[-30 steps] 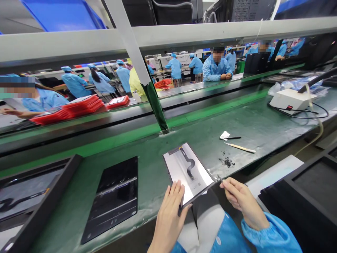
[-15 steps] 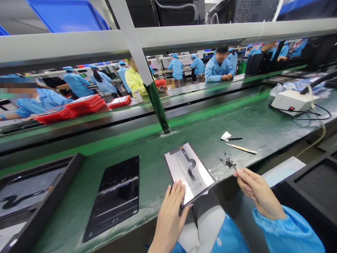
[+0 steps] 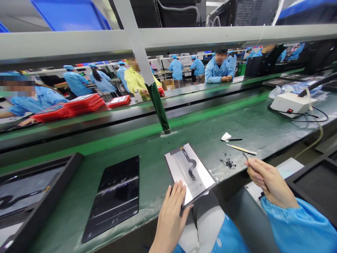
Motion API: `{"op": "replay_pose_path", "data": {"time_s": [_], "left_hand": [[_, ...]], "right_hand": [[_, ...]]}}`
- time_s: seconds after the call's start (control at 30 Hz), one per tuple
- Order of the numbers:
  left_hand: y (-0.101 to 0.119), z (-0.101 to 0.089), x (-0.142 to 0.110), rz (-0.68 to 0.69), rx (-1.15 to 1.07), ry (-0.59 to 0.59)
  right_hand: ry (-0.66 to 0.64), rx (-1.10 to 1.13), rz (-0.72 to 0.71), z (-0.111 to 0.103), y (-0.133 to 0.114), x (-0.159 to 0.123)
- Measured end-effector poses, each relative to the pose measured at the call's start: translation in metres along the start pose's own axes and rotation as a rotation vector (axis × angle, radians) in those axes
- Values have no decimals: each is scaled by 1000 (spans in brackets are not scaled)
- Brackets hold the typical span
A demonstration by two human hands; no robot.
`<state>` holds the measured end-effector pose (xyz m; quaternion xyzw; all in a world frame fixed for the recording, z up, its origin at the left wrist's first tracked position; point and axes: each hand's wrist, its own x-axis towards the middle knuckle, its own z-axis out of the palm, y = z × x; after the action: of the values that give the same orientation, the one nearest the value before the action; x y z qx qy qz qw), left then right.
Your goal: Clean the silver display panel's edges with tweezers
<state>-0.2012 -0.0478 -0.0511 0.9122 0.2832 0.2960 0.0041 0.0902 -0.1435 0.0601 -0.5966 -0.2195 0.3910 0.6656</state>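
My left hand (image 3: 172, 211) lies over the near corner of a display panel (image 3: 195, 191), fingers on top and thumb at the edge, gripping it. The panel has a silvery back with a black curved flex cable (image 3: 191, 161) on it, and its near end overhangs the bench edge. My right hand (image 3: 270, 179) is closed in a pinch on thin dark tweezers (image 3: 245, 156), raised over the bench edge. To the left of their tip is a heap of black scraps (image 3: 229, 163). A pale-handled blade (image 3: 241, 149) lies just beyond the tip.
A dark glass panel (image 3: 116, 196) lies left of my left hand. Farther left stands a black tray (image 3: 59, 196) holding another panel. A white scrap and black stick (image 3: 234, 139) lie behind the blade. A white box with cables (image 3: 292, 103) stands at right. Co-workers sit across the line.
My right hand has moved right and slightly up, lifting the tweezers away from the black scraps. My left hand and the display panel stay in place.
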Motion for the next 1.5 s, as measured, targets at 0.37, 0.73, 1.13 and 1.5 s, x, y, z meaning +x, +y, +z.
{"op": "replay_pose_path", "data": {"time_s": [0.37,0.73,1.13,1.5], "left_hand": [[-1,2,0,14,17,27],[15,-19,46,108,-67,-93],[2,-25,43,117,-177,-155],[-12,-4,50,-26,-244,-243]], "right_hand": [[71,25,-69,-11,-16,8],[-481,-227,-122,62,-40,-36],[-435,-566,-223,67,95,-38],[-499,-134,96,75,146,-40]]}}
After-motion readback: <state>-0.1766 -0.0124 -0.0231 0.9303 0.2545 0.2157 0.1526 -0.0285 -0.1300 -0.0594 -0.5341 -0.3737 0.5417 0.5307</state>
